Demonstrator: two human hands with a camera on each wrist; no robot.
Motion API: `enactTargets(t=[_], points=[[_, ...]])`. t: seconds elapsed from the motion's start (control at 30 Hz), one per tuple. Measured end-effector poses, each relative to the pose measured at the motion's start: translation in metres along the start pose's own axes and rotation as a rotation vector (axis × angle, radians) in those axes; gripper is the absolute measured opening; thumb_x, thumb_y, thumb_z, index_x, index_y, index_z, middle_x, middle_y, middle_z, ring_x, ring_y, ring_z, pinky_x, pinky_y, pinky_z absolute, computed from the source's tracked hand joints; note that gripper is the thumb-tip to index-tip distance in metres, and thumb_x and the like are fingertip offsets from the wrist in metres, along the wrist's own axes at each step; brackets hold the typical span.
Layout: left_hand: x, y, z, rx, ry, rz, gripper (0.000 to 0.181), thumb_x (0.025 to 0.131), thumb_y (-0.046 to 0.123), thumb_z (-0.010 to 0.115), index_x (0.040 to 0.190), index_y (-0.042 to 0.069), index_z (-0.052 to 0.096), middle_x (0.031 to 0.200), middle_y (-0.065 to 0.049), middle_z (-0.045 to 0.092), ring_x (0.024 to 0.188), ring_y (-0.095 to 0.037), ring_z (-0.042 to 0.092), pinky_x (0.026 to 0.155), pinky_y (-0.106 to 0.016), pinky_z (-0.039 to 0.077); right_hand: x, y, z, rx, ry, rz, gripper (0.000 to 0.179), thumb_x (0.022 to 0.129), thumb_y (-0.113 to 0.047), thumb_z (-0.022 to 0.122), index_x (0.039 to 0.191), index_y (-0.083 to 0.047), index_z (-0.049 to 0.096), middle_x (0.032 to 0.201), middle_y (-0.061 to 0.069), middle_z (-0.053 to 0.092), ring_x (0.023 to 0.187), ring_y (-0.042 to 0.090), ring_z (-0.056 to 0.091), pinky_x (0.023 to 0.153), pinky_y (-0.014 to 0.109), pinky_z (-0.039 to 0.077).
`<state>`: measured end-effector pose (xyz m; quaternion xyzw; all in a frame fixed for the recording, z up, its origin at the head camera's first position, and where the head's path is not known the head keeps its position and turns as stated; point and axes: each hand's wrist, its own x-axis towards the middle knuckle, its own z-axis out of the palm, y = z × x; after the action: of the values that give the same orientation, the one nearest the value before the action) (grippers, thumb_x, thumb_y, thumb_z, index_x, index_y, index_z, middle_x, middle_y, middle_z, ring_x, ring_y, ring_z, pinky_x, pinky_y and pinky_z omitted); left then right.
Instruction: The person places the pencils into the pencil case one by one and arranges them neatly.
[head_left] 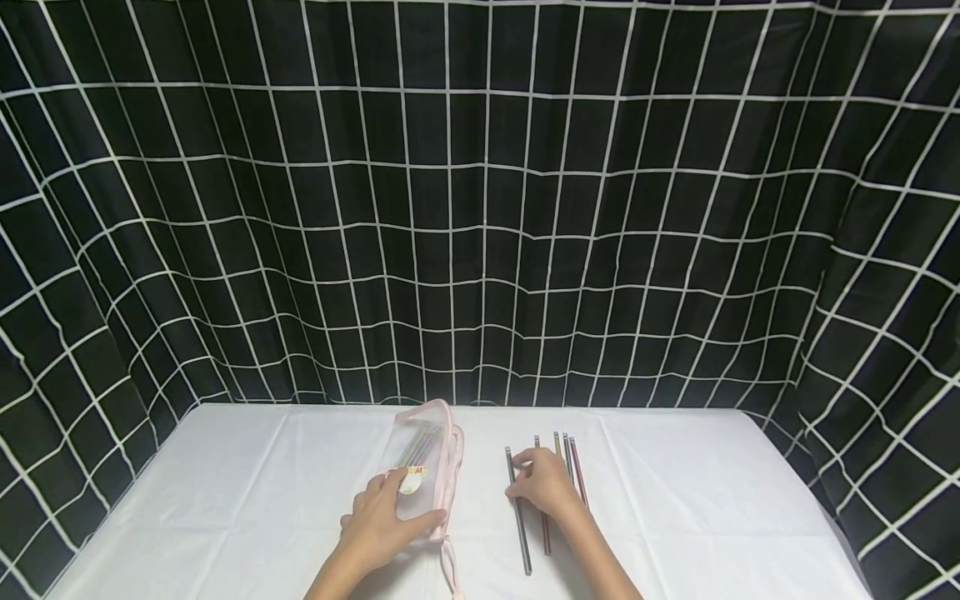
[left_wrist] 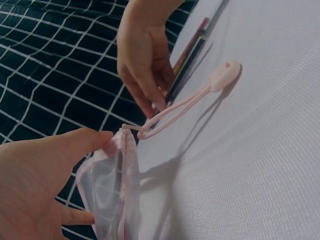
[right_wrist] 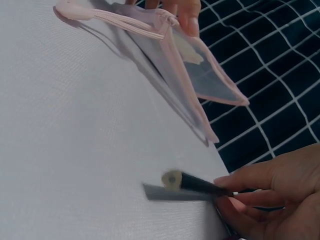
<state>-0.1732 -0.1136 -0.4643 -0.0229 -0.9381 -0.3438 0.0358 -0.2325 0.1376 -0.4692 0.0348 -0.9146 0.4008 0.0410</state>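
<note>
A pale pink mesh pencil pouch (head_left: 423,500) with a zip stands tilted on the white table, several pencils (head_left: 420,446) showing through its mesh. My left hand (head_left: 382,525) holds it, thumb at the zip end and fingers over the side near a white sticker (head_left: 412,480). To the right, my right hand (head_left: 546,483) pinches a dark pencil (head_left: 522,542) between thumb and fingers. In the right wrist view, the flat wooden end of that pencil (right_wrist: 197,183) appears just above the cloth, over its shadow. Another pencil (head_left: 546,533) lies partly hidden under the right hand.
Further pencils, including a red pencil (head_left: 579,471), lie right of the right hand. A pink cord loop (left_wrist: 180,112) with a pull tab trails from the pouch's zip. White cloth (head_left: 712,500) covers the table; a black curtain with white grid lines (head_left: 480,208) hangs behind.
</note>
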Motion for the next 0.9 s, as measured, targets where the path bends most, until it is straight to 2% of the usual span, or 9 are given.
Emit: enactTargets(t=[0.33,0.57,0.9], points=[[0.0003,0.0000,-0.0004,-0.002,0.000,0.006,0.085,0.082,0.055,0.082,0.146,0.006,0.056,0.142,-0.030,0.054,0.127,-0.055,0.054,0.091,-0.077,0.041,-0.0003,-0.0011,-0.0039,0.062,-0.016,0.058,0.045,0.080,0.000,0.079,0.120,0.015,0.068,0.080,0.010,0.069,0.068,0.018,0.066,0.063,0.033,0.058],[0.0006,0.0006,-0.0010,0.001,-0.002,0.005,0.086,0.082,0.055,0.082,0.147,0.005,0.055,0.142,-0.031,0.054,0.127,-0.056,0.053,0.091,-0.078,0.041,-0.0016,-0.0030,-0.0068,0.056,-0.014,0.074,0.044,0.081,-0.003,0.078,0.121,0.013,0.069,0.085,0.015,0.072,0.073,0.021,0.070,0.068,0.038,0.061],[0.0010,-0.0006,-0.0007,0.003,-0.005,0.005,0.087,0.082,0.056,0.082,0.147,0.004,0.055,0.143,-0.031,0.054,0.127,-0.057,0.053,0.092,-0.078,0.041,-0.0015,-0.0054,-0.0084,0.091,-0.035,0.089,0.045,0.085,-0.002,0.077,0.126,0.014,0.066,0.086,0.017,0.073,0.066,0.016,0.069,0.062,0.032,0.061]])
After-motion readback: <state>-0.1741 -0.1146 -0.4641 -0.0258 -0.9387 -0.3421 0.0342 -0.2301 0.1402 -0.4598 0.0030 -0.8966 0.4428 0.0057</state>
